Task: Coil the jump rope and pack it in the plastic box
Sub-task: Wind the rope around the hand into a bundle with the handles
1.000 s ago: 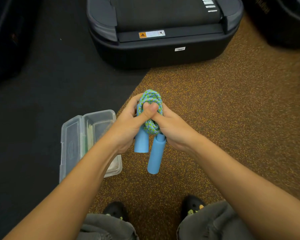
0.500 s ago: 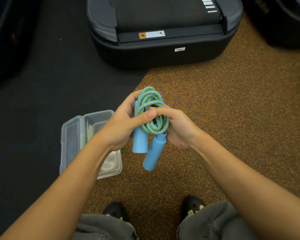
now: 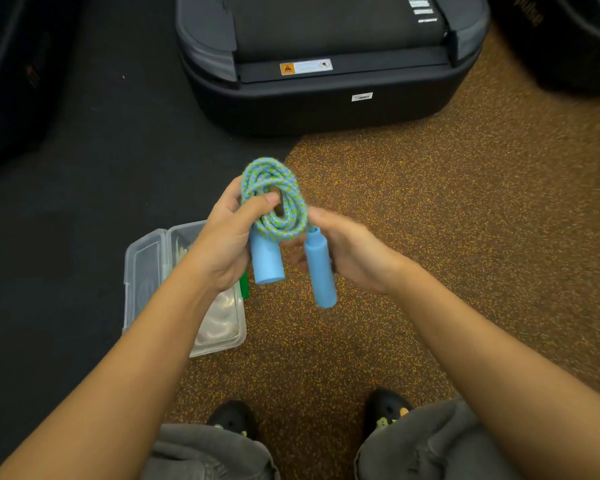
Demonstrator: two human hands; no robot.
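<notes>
The left hand (image 3: pixel 227 244) pinches the coiled jump rope (image 3: pixel 274 202), the right hand (image 3: pixel 347 251) cups one handle (image 3: pixel 321 268) – a slackened pinch could unravel it before the plastic box (image 3: pixel 146 271).

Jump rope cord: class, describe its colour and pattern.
The cord is light blue braided with green flecks; its handles are plain blue. Head view.

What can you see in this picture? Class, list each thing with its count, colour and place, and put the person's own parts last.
jump rope: one, blue-green cord coiled, two blue handles, held above the floor
plastic box: one, clear, open, on the floor at left
treadmill: one, black, top centre
floor: black at left, brown speckled at right
shoes: two, black, bottom
left hand: one, pinching the coil
right hand: one, at the right handle
</notes>
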